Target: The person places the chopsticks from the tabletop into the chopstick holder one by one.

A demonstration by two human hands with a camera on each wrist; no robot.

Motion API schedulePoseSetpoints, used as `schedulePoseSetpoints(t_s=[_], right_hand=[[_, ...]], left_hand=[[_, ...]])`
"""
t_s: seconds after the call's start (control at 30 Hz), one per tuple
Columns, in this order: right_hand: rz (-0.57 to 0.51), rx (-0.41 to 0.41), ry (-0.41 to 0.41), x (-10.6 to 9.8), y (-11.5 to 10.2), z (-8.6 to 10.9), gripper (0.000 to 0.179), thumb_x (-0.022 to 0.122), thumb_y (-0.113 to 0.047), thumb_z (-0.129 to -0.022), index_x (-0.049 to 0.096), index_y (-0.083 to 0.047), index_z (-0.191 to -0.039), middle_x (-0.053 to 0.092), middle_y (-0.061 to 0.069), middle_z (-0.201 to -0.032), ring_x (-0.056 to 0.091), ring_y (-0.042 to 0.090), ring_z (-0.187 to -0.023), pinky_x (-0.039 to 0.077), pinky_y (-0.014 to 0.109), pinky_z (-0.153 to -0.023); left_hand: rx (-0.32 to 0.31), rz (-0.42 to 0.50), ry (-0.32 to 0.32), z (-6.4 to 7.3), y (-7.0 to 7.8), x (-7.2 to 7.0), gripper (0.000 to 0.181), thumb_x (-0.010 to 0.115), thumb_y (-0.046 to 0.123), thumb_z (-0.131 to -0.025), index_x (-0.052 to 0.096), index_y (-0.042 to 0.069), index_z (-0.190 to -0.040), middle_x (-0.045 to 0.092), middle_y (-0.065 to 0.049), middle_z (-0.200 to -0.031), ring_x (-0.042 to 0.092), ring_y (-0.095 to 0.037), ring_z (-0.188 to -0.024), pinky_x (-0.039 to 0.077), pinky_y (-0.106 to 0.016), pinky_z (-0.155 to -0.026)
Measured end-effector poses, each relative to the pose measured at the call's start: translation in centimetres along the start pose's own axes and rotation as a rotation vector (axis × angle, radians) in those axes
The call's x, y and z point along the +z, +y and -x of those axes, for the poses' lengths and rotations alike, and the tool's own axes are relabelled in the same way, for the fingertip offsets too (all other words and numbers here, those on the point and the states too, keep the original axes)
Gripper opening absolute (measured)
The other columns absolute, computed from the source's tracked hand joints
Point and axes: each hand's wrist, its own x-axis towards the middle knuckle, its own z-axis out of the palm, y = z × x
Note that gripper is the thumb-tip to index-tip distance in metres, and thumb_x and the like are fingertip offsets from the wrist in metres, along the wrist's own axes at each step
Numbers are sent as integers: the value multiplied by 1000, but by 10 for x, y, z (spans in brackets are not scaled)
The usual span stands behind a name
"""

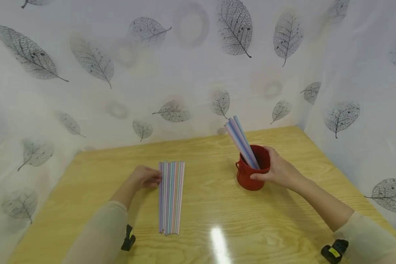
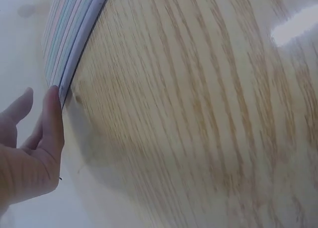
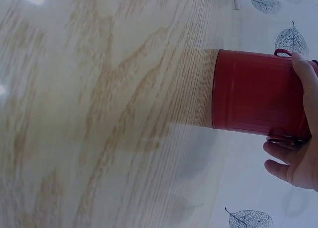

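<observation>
a row of pastel straws point(image 1: 171, 198) lies flat on the left half of the wooden tabletop point(image 1: 211, 183), side by side, running away from the person. the colours go from purple at the left through pale blue, pink and teal to an orange one and a light pink one at the right, with the near ends slightly uneven. the left hand point(image 1: 146, 176) has its fingers loosely extended, fingertips touching the outer purple straw at the row's left edge, the thumb apart in the left wrist view.

to the right, a glossy red bucket point(image 1: 250, 182) stands upright, a small loop on its side. a bundle of straws point(image 1: 242, 143) in pink, blue and lilac leans inside it, tilted left and away, tops well above the rim. the right hand point(image 1: 280, 170) grips the bucket at the rim, thumb on one side and fingers on the other.

a broad stretch of wood separates row and bucket, and more runs toward the person, where a bright reflection point(image 1: 220, 245) falls. the tabletop's back edge meets a leaf-printed sheet point(image 1: 191, 73), nearer the bucket than the person; the right edge slants past beyond the right hand.
</observation>
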Motion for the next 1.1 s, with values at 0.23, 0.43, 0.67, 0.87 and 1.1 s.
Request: schedulePoseSetpoints(t_s=[0.23, 0.43, 0.67, 0.87, 1.1], right_hand=[[-7, -18, 5, -2, -1, 0, 108, 78, -54, -69, 22, 4, -142, 46, 23, -132, 52, 37, -114, 51, 54, -93], [43, -60, 59, 1, 0, -1, 104, 80, -50, -69, 29, 6, -139, 46, 25, -129, 48, 38, -113, 51, 55, -91], [104, -101, 97, 3, 0, -1, 101, 82, -49, -67, 33, 8, -135, 47, 26, -126, 46, 39, -112, 51, 56, -89], [148, -101, 93, 1, -2, -1, 104, 82, -52, -66, 34, 8, -136, 49, 26, -125, 48, 39, -111, 52, 55, -89], [229, -119, 107, -2, -5, -1, 106, 79, -60, -64, 38, 9, -134, 53, 26, -121, 52, 38, -108, 52, 54, -89]], left_hand=[[0, -55, 43, -2, -8, -4, 37, 66, 4, -87, 52, -19, -113, 66, -7, -75, 64, -13, -65, 61, -29, -70], [13, -150, 85, -6, -9, 2, 31, 71, 3, -82, 58, -16, -104, 68, -9, -76, 64, -13, -64, 61, -28, -67], [-18, -258, 153, -11, -9, 8, 26, 76, 5, -77, 61, -10, -91, 65, -8, -69, 62, -14, -57, 60, -25, -59], [-23, -344, 173, -16, -10, 9, 28, 78, 8, -76, 61, -10, -89, 64, -8, -65, 61, -13, -52, 58, -24, -54], [-71, -301, 144, -16, -7, 11, 33, 75, 5, -79, 56, -14, -99, 62, -6, -64, 59, -11, -52, 59, -24, -56]])
